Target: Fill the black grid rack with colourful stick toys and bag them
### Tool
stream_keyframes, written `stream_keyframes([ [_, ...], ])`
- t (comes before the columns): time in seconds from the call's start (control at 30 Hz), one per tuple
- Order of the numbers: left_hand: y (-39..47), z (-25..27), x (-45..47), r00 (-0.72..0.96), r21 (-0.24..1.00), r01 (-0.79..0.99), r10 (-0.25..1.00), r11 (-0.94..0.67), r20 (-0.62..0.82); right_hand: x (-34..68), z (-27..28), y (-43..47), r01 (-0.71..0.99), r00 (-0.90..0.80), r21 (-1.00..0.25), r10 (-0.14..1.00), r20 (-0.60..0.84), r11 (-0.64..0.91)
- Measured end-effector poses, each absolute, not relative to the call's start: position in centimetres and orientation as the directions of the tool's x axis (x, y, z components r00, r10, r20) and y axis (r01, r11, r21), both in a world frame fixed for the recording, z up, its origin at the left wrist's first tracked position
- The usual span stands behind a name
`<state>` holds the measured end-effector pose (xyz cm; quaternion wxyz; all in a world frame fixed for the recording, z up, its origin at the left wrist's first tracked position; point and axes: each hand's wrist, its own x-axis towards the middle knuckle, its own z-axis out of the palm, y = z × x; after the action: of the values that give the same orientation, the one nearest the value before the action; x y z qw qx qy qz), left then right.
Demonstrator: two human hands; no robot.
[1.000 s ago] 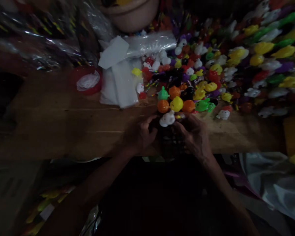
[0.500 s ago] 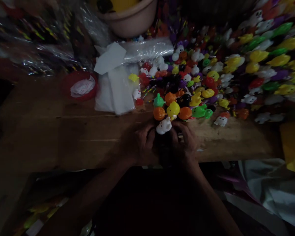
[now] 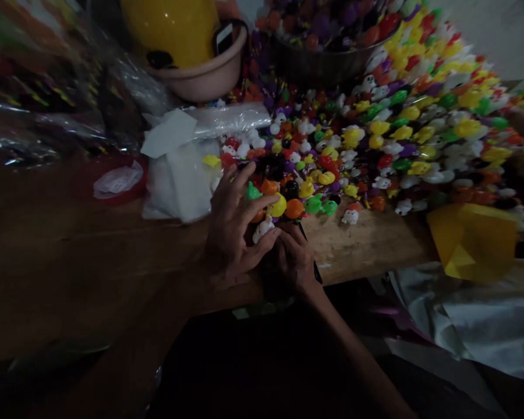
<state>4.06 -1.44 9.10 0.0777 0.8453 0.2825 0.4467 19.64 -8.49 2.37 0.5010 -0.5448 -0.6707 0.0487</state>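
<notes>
A cluster of small plastic figures lies on the wooden table in front of me, among them a yellow figure (image 3: 276,205), an orange figure (image 3: 294,209) and a green figure (image 3: 313,204). My left hand (image 3: 233,227) is open over the left side of this cluster, fingers spread, its thumb beside a white figure (image 3: 263,230). To the right of that white figure, my right hand (image 3: 296,256) is closed with curled fingers. A dark object with a straight edge lies under it, too dim to name. Whatever the right fingers hold is hidden.
Clear plastic bags (image 3: 174,186) and a red bowl (image 3: 121,180) with white slips lie left. Behind stand a pink basin (image 3: 205,78) and a metal bowl (image 3: 327,64) of figures. A large heap of figures (image 3: 423,134) covers the right, near a yellow sheet (image 3: 475,241).
My left hand has opened and spread over the figures, where it was curled beside the white one. The right hand stays curled close to it. The view has swung right and upward.
</notes>
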Motion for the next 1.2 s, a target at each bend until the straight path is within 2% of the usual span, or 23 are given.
stream_keyframes([
  [0.1,-0.6,8.7,5.8,0.515,0.393,0.402,0.559,-0.827,0.65,20.5,2.8,-9.3,0.674,0.041,-0.607,0.798,0.601,0.422],
  [0.17,-0.5,7.7,6.4,0.492,0.443,0.41,0.603,-0.797,0.628,22.2,3.4,-10.1,0.692,0.02,-0.584,0.798,0.603,0.424],
  [0.23,-0.6,6.9,6.6,0.45,0.472,0.41,0.623,-0.78,0.639,25.4,4.4,-10.6,0.737,0.084,-0.567,0.782,0.618,0.369],
  [0.3,-0.7,6.4,6.6,0.415,0.473,0.401,0.616,-0.784,0.669,29.4,5.3,-10.1,0.818,0.215,-0.531,0.739,0.639,0.221],
  [0.37,-0.8,6.4,6.7,0.4,0.463,0.39,0.599,-0.796,0.693,33.6,6.2,-8.1,0.895,0.309,-0.446,0.718,0.624,0.002],
  [0.47,-1.0,6.5,6.9,0.395,0.435,0.406,0.583,-0.804,0.71,38.4,6.9,-3.0,0.912,0.4,-0.303,0.766,0.503,-0.277],
  [0.57,-1.0,6.7,7.1,0.403,0.4,0.437,0.573,-0.805,0.713,40.8,6.9,2.3,0.881,0.473,-0.182,0.809,0.35,-0.436],
  [0.67,-1.0,7.2,7.2,0.411,0.386,0.47,0.584,-0.794,0.7,41.6,6.5,5.6,0.873,0.488,-0.114,0.857,0.166,-0.475],
  [0.73,-1.2,8.0,7.2,0.415,0.369,0.491,0.584,-0.789,0.697,41.9,6.0,6.4,0.883,0.469,-0.091,0.875,0.116,-0.461],
  [0.87,-2.7,10.1,6.5,0.412,0.265,0.487,0.486,-0.832,0.77,42.2,6.0,6.2,0.906,0.422,-0.079,0.875,0.237,-0.415],
  [0.97,-4.8,10.6,5.6,0.524,0.166,0.382,0.362,-0.909,0.771,42.0,7.1,4.9,0.896,0.443,-0.127,0.848,0.29,-0.425],
  [1.03,-6.5,9.7,5.4,0.584,0.17,0.278,0.307,-0.945,0.751,41.3,8.1,3.5,0.864,0.504,-0.18,0.815,0.287,-0.471],
  [1.1,-7.9,7.9,5.3,0.608,0.22,0.215,0.307,-0.951,0.732,39.9,8.9,1.2,0.835,0.55,-0.229,0.786,0.283,-0.501],
  [1.2,-9.1,4.4,4.8,0.648,0.266,0.274,0.382,-0.924,0.659,36.6,9.2,-3.8,0.838,0.532,-0.317,0.793,0.296,-0.444],
])
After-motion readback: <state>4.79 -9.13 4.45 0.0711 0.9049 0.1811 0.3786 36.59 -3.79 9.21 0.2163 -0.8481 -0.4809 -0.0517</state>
